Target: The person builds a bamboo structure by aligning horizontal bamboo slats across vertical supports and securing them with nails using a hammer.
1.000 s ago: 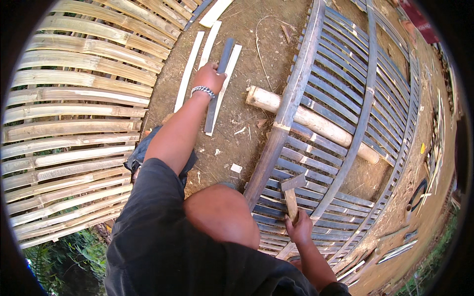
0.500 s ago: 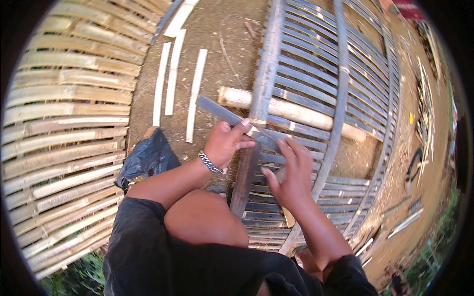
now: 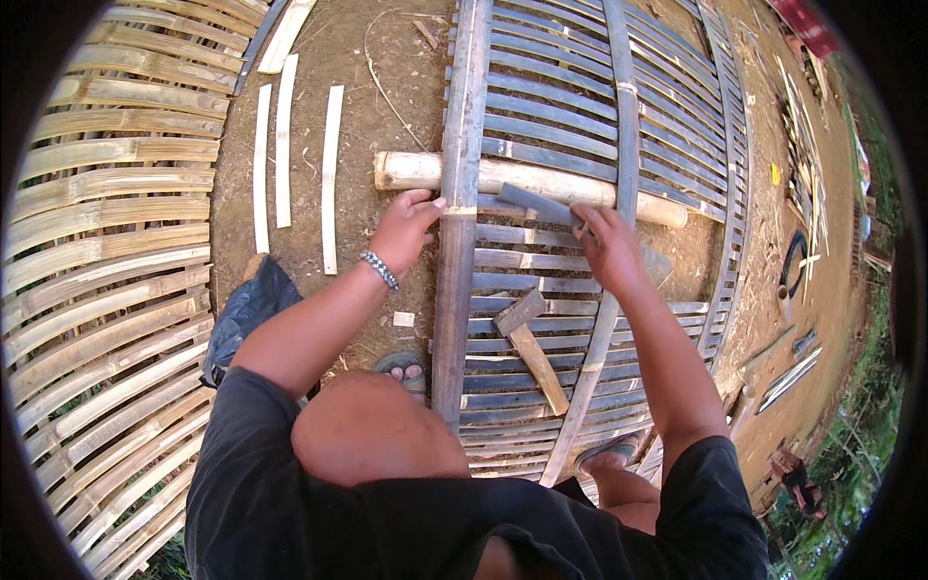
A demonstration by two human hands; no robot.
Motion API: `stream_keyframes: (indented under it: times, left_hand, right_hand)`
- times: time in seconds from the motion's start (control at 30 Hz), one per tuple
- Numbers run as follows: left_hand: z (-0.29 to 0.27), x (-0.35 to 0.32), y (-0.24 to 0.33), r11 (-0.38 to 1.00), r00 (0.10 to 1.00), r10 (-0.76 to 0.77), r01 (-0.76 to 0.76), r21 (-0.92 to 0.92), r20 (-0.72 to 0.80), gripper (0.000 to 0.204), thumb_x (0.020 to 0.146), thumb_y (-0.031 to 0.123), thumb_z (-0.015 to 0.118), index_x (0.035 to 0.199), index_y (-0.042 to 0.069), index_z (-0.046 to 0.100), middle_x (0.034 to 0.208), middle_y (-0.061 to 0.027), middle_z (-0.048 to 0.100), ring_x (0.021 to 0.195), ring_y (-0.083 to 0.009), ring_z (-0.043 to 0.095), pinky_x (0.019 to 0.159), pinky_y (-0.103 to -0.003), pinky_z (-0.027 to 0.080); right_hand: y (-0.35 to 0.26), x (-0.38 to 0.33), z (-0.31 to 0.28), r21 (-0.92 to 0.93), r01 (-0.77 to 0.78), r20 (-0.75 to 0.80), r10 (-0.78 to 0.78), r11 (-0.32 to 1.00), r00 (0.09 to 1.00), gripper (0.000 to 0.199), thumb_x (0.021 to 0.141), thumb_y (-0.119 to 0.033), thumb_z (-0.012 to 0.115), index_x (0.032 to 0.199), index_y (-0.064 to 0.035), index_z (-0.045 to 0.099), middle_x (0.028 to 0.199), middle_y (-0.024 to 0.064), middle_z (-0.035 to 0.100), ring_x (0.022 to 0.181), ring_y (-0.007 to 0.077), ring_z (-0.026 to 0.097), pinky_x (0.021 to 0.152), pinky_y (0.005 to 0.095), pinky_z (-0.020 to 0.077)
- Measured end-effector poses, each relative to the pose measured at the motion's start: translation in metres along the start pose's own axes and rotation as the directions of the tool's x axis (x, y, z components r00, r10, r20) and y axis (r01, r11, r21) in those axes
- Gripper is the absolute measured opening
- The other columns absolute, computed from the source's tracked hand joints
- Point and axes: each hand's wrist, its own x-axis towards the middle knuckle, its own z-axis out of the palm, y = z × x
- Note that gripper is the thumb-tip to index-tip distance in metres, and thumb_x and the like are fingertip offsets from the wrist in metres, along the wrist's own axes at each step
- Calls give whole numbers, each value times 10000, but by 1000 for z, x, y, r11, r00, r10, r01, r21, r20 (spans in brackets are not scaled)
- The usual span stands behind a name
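Observation:
My left hand [image 3: 411,227], with a chain bracelet on its wrist, is at the left edge of a dark bamboo rail [image 3: 454,290]. Its fingers are curled and its thumb touches the rail beside a pale cut mark; whatever may be in the fingers is hidden. My right hand [image 3: 609,246] is closed round a long flat grey strip [image 3: 536,205] over the slats. The strip's wider end shows past the hand, but its kind is unclear. Below, a hatchet-like tool [image 3: 536,362] with a wooden handle rests on the slats.
A pale bamboo pole [image 3: 541,179] crosses under the frame of dark slats [image 3: 551,116]. Pale strips [image 3: 331,184] lie on the dirt to the left. Beyond them are a bamboo slatted panel [image 3: 116,208] and a black plastic bag [image 3: 253,314]. A black coil [image 3: 795,259] lies right.
My hands have moved apart: the left to the rail's left edge, the right farther right with the grey strip. The strip has left my left hand. The hatchet-like tool is now uncovered.

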Motion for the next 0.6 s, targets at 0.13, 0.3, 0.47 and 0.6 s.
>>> stream_keyframes:
  times: [0.13,0.3,0.47,0.6]
  left_hand:
    - [-1,25,-22,989,973,-40,70,-128,227,367,998,260,620,1245,-9,580,1123,-88,663,994,-142,622,877,-317,508]
    - [12,14,-13,968,976,-31,83,-237,213,331,994,252,629,1146,-42,619,991,-74,685,852,-117,620,785,-301,514]
    - [10,8,-7,970,966,-42,100,-222,254,324,1001,236,614,1208,-13,593,1085,-69,664,964,-149,626,873,-319,511]
    - [12,4,-7,959,974,22,43,-281,227,283,995,241,624,1127,-9,626,978,-50,680,863,-124,627,785,-298,515]
  right_hand:
    - [6,27,3,-32,-5,23,6,999,1000,379,866,-83,690,1239,-147,666,1057,126,620,971,346,615,852,442,511]
    - [3,39,10,-134,85,36,-81,987,996,395,884,-113,669,1273,-181,664,1089,103,620,1002,331,609,872,426,515]
    - [-16,58,26,-143,140,30,-137,980,990,388,885,-133,656,1269,-186,667,1097,86,624,1065,306,596,923,413,505]
    - [-38,72,42,-69,135,0,-135,988,991,380,852,-112,648,1230,-145,677,1128,91,644,1088,306,600,949,414,503]
